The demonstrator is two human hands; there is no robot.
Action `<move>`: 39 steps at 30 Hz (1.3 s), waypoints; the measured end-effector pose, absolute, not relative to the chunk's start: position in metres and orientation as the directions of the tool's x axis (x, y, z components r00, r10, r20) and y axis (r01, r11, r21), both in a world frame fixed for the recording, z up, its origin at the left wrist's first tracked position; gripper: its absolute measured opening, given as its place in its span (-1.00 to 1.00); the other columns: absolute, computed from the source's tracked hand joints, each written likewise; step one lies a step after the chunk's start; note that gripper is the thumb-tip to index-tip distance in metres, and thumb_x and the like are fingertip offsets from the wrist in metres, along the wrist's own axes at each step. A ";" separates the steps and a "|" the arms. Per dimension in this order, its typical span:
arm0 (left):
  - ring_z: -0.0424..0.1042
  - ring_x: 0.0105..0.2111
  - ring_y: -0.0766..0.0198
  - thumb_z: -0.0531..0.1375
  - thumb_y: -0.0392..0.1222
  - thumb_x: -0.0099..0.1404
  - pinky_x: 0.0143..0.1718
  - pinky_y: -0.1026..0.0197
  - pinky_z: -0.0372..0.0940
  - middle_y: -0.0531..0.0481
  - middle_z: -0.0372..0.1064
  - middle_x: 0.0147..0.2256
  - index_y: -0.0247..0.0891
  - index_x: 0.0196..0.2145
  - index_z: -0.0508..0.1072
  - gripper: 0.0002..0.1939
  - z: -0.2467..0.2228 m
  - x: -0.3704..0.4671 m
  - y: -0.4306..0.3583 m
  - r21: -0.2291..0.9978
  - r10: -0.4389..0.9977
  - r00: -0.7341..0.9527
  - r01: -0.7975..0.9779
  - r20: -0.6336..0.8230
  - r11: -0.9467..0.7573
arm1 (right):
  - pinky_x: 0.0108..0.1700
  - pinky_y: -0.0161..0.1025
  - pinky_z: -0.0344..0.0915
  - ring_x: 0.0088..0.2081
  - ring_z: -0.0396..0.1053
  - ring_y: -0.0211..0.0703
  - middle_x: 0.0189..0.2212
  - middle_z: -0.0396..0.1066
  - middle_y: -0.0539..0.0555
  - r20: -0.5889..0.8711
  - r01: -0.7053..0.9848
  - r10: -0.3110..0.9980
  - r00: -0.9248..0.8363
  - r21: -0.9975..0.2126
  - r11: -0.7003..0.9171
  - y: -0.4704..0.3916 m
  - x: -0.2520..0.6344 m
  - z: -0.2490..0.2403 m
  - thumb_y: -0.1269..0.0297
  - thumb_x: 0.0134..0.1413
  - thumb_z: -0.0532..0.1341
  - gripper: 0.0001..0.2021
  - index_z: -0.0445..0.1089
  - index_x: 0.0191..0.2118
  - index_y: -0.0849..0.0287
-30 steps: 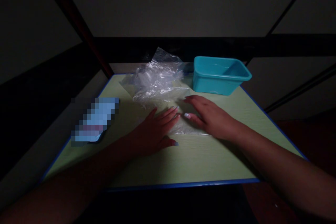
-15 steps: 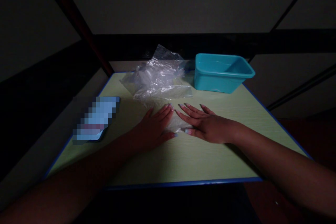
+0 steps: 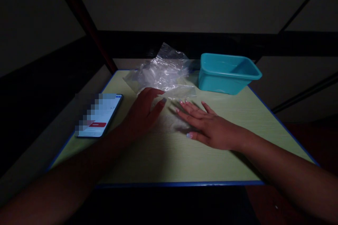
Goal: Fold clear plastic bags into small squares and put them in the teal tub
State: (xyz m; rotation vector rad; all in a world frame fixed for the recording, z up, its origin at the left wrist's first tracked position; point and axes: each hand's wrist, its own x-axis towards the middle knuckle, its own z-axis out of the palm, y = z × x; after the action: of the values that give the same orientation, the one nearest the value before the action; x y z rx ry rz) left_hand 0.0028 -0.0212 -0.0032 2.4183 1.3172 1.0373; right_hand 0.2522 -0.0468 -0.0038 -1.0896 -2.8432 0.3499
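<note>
A clear plastic bag lies flattened on the table between my hands, its outline faint in the dim light. My right hand rests palm down over its right side, fingers spread and holding nothing. Further forward, my left hand is raised over the left end of the bag, fingers bent and thumb apart from them. Its fingertips are close to a crumpled heap of clear plastic bags; whether they touch the plastic I cannot tell.
A turquoise plastic basket stands at the back right of the light wooden table, which has a blue edge. At the left edge lies a phone with its screen lit. A wall panel rises behind the table.
My left hand has lifted off the flattened bag and moved forward and left towards the heap, its fingers bending. My right hand stays nearly in place. The view has shifted slightly.
</note>
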 end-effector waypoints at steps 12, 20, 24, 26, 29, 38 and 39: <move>-0.21 0.38 -0.06 -0.20 0.25 0.43 0.27 -0.30 -0.18 -0.32 -0.25 0.38 -0.36 0.38 -0.13 -0.22 -0.040 0.018 -0.042 0.101 0.764 0.643 0.765 -0.055 -0.636 | 0.35 0.20 -0.40 0.38 -0.20 0.10 0.35 -0.18 0.33 -0.197 0.644 0.613 -0.765 -0.211 0.736 -0.079 0.245 0.000 -0.06 0.27 0.07 -0.25 -0.08 0.38 0.36; -0.22 0.38 -0.09 -0.08 0.14 0.43 0.22 -0.43 -0.15 -0.30 -0.28 0.38 -0.36 0.38 -0.13 -0.26 -0.028 0.023 -0.043 0.125 0.798 0.598 0.799 -0.067 -0.588 | 0.33 0.27 -0.29 0.36 -0.15 0.25 0.27 -0.01 0.55 -0.199 0.764 0.744 -0.637 -0.034 0.645 -0.083 0.247 0.011 -0.16 0.18 0.10 -0.16 0.10 0.28 0.56; -0.22 0.38 -0.02 -0.11 -0.07 0.46 0.23 -0.42 -0.17 -0.24 -0.27 0.39 -0.29 0.38 -0.12 -0.39 -0.019 0.019 -0.035 0.114 0.836 0.546 0.829 0.050 -0.548 | 0.33 0.28 -0.31 0.38 -0.21 0.22 0.33 -0.15 0.44 -0.114 0.828 0.820 -0.560 -0.037 0.560 -0.092 0.231 0.013 -0.15 0.19 0.11 -0.15 -0.02 0.34 0.49; -0.25 0.38 -0.03 -0.10 -0.06 0.45 0.22 -0.44 -0.17 -0.25 -0.29 0.39 -0.29 0.38 -0.11 -0.38 -0.019 0.014 -0.030 0.092 0.843 0.536 0.838 0.034 -0.537 | 0.34 0.24 -0.32 0.39 -0.24 0.16 0.35 -0.21 0.38 -0.116 0.822 0.814 -0.569 -0.101 0.560 -0.103 0.219 0.012 -0.15 0.21 0.08 -0.14 -0.10 0.37 0.46; -0.26 0.38 -0.09 -0.05 0.07 0.42 0.20 -0.43 -0.10 -0.30 -0.34 0.38 -0.32 0.38 -0.11 -0.30 -0.025 0.007 -0.024 0.097 0.783 0.617 0.786 -0.079 -0.610 | 0.36 0.16 -0.34 0.39 -0.23 0.05 0.36 -0.23 0.27 -0.123 0.797 0.796 -0.592 -0.232 0.557 -0.118 0.201 0.006 -0.16 0.26 0.01 -0.18 -0.14 0.38 0.39; -0.25 0.37 -0.19 -0.03 0.17 0.40 0.19 -0.45 -0.13 -0.28 -0.35 0.38 -0.21 0.38 -0.10 -0.26 -0.038 0.002 -0.020 0.103 0.768 0.639 0.768 -0.051 -0.632 | 0.31 0.33 -0.34 0.38 -0.18 0.07 0.36 -0.17 0.25 -0.085 0.958 0.978 -0.190 -0.234 0.166 -0.138 0.229 -0.019 -0.06 0.32 -0.09 -0.31 -0.13 0.40 0.28; -0.26 0.37 -0.19 -0.03 0.18 0.39 0.19 -0.45 -0.14 -0.28 -0.36 0.38 -0.20 0.39 -0.11 -0.25 -0.039 0.002 -0.020 0.109 0.769 0.636 0.770 -0.057 -0.629 | 0.30 0.35 -0.32 0.38 -0.18 0.09 0.36 -0.16 0.26 -0.073 0.974 0.990 -0.118 -0.204 0.101 -0.139 0.239 -0.021 -0.04 0.32 -0.09 -0.32 -0.11 0.39 0.28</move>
State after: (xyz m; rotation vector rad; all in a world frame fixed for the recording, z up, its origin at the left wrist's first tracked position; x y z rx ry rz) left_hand 0.0021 -0.0200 -0.0386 2.7291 1.2899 -0.0076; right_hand 0.2392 -0.1388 -0.0210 -2.0304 -2.2684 0.3091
